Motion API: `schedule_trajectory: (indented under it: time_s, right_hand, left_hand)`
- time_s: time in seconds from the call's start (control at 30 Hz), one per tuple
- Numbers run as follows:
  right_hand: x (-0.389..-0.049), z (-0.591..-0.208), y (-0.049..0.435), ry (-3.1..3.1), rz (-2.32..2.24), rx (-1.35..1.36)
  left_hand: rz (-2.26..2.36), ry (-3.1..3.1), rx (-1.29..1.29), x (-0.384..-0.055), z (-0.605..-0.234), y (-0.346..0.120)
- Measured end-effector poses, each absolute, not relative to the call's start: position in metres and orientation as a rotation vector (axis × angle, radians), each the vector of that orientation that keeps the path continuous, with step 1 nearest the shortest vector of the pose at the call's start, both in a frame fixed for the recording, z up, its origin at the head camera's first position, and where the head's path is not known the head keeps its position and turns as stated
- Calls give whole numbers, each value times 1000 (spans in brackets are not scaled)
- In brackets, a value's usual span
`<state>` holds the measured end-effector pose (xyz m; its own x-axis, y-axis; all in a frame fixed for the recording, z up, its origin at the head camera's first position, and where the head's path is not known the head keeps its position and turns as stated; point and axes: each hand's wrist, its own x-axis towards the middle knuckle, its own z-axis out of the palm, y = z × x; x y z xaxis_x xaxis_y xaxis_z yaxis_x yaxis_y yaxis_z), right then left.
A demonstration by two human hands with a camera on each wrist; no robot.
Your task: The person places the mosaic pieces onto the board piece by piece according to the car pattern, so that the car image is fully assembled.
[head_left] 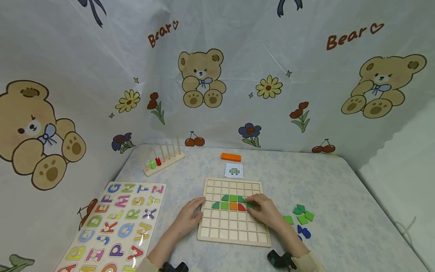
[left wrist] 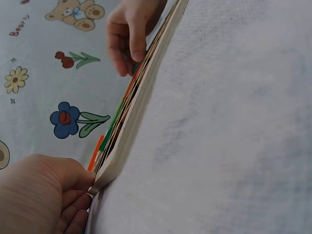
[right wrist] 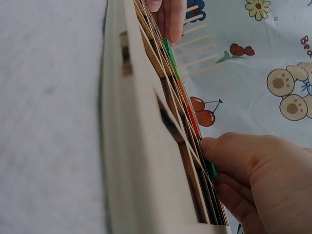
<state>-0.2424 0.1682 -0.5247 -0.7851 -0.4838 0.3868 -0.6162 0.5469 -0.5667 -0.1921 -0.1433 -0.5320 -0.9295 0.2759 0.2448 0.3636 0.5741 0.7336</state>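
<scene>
Your left hand (head_left: pixel 186 217) pinches a wooden grid board (head_left: pixel 234 233), your right hand (head_left: pixel 265 210) a dark-green tile (right wrist: pixel 213 171). Bright-green squares (head_left: pixel 309 215) lie right of the board.

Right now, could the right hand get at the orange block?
Probably yes: the orange block lies uncovered beyond the board and card, though the right hand is busy pinching a green piece.

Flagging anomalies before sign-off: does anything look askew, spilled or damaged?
Nothing stands out: the green, orange and red flat pieces on the wooden grid board sit in neat rows, and the loose green and blue pieces beside it look merely scattered.
</scene>
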Motion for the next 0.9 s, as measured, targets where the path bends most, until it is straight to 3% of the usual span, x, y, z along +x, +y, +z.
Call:
schedule_trajectory:
  time_s: [0.67,0.9]
  right_hand:
    - [-237,-519,169,-2593,1018,972]
    - [-232,-504,170,-2606,1328,811]
  left_hand:
    - [-1287,-2694,-562,-193,-533,-144]
    - [-1281,-2688,-559,-193,-534,-144]
